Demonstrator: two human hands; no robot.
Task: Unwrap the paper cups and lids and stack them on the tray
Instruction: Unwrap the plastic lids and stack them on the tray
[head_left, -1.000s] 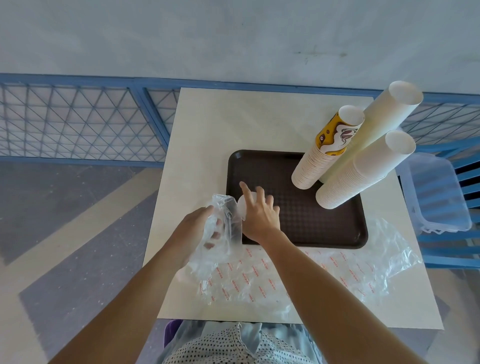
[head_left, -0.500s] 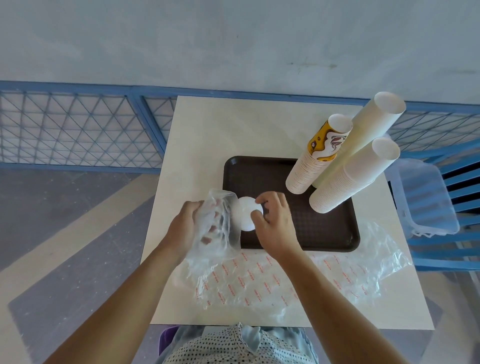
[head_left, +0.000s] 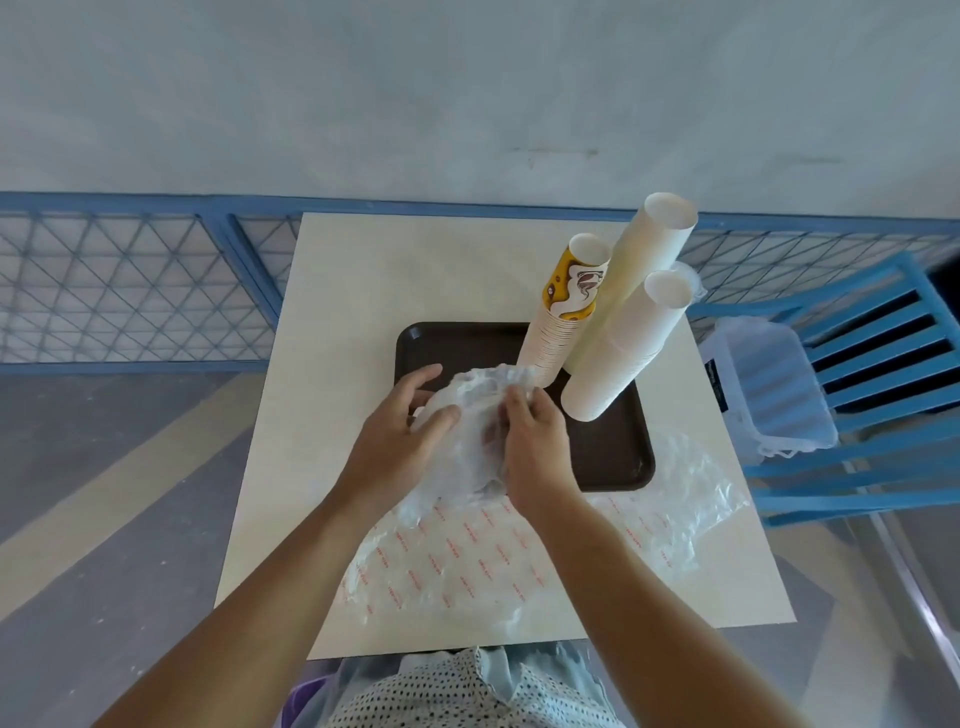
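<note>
Over near-left part of brown tray (head_left: 613, 457): left hand (head_left: 400, 447) cups clear plastic wrap (head_left: 470, 395), right hand (head_left: 535, 447) pinches its crinkled top. Lids inside not clearly seen. Likely step: unwrapping. Next: peel thin film away, set contents beside three leaning paper cup stacks (head_left: 623, 353). Empty red-printed wrapper (head_left: 467, 561) on smooth cream table (head_left: 363, 291).

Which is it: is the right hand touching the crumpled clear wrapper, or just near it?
Touching. The head view shows the right hand pinching the crumpled clear wrapper, its fingers curled into the plastic.

No legible text; red repeat print on clear plastic wrap (head_left: 467, 561) too small to read; yellow-and-brown printed paper cup (head_left: 571, 286) shows graphic only
</note>
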